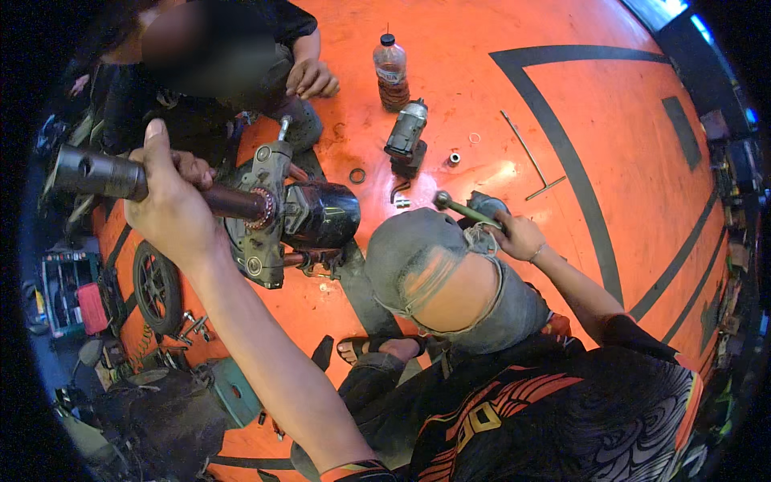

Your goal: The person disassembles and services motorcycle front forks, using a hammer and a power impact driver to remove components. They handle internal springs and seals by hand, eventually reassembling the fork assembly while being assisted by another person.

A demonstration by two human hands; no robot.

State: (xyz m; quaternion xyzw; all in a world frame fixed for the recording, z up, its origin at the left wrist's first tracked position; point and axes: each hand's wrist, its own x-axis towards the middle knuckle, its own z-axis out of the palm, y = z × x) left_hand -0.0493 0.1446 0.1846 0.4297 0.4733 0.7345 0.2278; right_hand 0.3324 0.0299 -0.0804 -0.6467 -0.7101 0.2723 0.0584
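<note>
My left hand point(170, 197) is closed around a dark metal tube point(100, 175), thumb stretched along it. The tube lines up with a brownish steering stem point(233, 201), which has a ring of bearing balls point(263, 207) at its base. The stem joins a worn grey motorcycle fork clamp point(269, 173), beside a black cylindrical part point(333, 214). Near my raised, torn-jeaned knee, my right hand point(520, 238) grips a green-handled hammer point(474, 214) with a rounded metal head. My fingers partly hide its handle.
A co-worker's hand point(312, 79) is beyond the clamp. On the orange floor stand a bottle point(391, 76) and a cordless power tool point(408, 132); a socket point(454, 159), black ring point(357, 175) and T-shaped rod point(526, 150) lie nearby. A wheel point(157, 287) is at left.
</note>
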